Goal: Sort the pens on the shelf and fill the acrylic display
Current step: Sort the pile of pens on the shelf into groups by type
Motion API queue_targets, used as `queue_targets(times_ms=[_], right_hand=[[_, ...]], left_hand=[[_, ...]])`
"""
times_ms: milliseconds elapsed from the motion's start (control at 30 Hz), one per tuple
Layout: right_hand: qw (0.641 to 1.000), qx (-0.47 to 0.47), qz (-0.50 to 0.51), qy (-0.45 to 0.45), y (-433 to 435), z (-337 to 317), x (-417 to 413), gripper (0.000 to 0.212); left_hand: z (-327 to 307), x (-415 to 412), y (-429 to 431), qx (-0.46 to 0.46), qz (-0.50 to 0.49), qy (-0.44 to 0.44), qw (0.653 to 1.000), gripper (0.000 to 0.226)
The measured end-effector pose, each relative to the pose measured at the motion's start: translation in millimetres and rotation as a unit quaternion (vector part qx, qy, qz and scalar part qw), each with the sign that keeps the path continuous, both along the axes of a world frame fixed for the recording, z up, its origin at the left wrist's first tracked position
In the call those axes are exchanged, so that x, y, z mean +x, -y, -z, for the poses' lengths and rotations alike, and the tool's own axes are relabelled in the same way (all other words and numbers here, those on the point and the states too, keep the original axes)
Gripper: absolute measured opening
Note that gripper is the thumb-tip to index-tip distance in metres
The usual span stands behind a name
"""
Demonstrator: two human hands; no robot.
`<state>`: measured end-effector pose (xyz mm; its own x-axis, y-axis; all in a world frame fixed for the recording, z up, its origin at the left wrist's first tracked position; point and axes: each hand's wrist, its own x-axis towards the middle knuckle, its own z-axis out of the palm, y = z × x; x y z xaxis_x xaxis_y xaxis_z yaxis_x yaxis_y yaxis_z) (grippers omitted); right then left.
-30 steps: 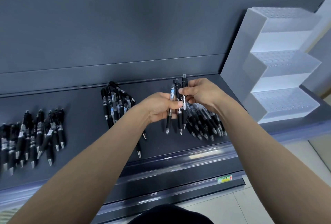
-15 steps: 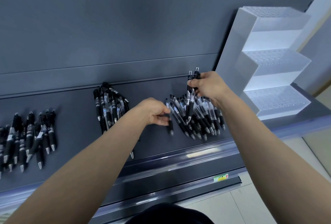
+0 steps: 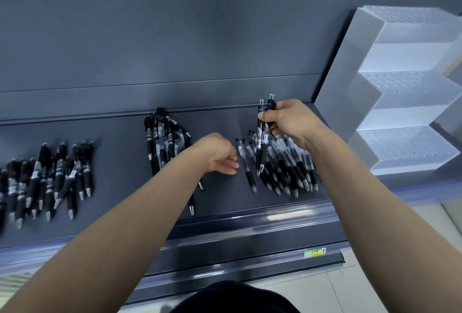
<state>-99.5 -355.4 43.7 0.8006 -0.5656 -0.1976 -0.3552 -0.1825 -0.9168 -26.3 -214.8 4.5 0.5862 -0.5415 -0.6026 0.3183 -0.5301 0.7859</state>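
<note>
Left hand (image 3: 220, 155) let go of the pens (image 3: 261, 137) and lowered.

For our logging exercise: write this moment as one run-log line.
left hand: open, beside right pile | right hand: grips pens, tips down | acrylic display: no pens

The shelf (image 3: 117, 162) is bare in a wide strip between the left pen pile (image 3: 47, 177) and the middle pen pile (image 3: 162, 142). The left hand (image 3: 220, 156) fills the narrower gap before the right pen pile (image 3: 285, 167). Above that pile hangs the right hand (image 3: 290, 120), gripping pens (image 3: 261, 142). The stepped acrylic display (image 3: 405, 102) closes the shelf's right end.
</note>
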Motion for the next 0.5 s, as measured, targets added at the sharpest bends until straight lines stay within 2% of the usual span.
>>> queue_targets(times_ms=[167,300,367,433,500], right_hand=[[1.0,-0.006,-0.023,0.001,-15.4,0.4,15.0,0.016],[0.999,-0.025,-0.034,0.007,-27.4,1.7,28.4,0.019],[0.998,-0.03,-0.048,0.005,-35.4,2.3,35.1,0.019],[0.997,-0.031,-0.065,0.003,-44.2,3.6,41.8,0.018],[0.997,-0.025,-0.08,0.005,-53.1,4.9,48.1,0.018]], left_hand=[[-1.7,2.6,-17.0,-0.044,0.024,0.022,0.999,0.018],[-5.4,20.8,-37.6,-0.05,-0.046,0.15,0.986,0.016],[-4.9,35.8,-53.3,0.001,-0.096,0.269,0.958,0.016],[-4.2,50.3,-73.2,0.1,-0.132,0.375,0.912,0.002],[-1.4,64.2,-90.1,0.194,-0.145,0.389,0.889,0.033]])
